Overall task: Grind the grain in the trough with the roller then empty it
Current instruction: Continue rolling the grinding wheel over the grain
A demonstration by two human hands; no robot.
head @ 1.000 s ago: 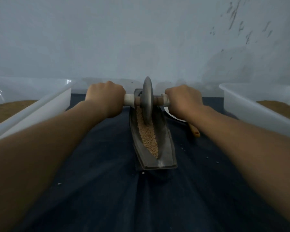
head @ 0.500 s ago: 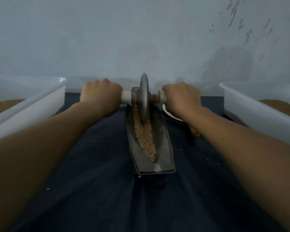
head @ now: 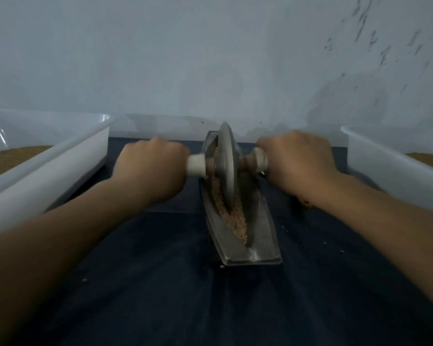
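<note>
Rolled back toward me from the far end of the trough (head: 238,250) over the last half second, the roller (head: 226,168) now stands on edge in the groove near mid-length, slightly blurred. I see the left hand (head: 150,171) and the right hand (head: 298,166) knuckles up, each with fingers curled tight round one white end of the axle (head: 196,166), either side of the metal disc. The grain (head: 238,221) lies in the groove between the two fists and nearer than them, heaped against the disc's near edge. Under the trough is a dark cloth (head: 185,295). Outboard of the left fingers stands a white tub (head: 60,158) holding brown meal; a second white tub (head: 385,168) stands outboard of the right fingers. Loose crumbs (head: 324,243) dot the cloth beside the right forearm.
</note>
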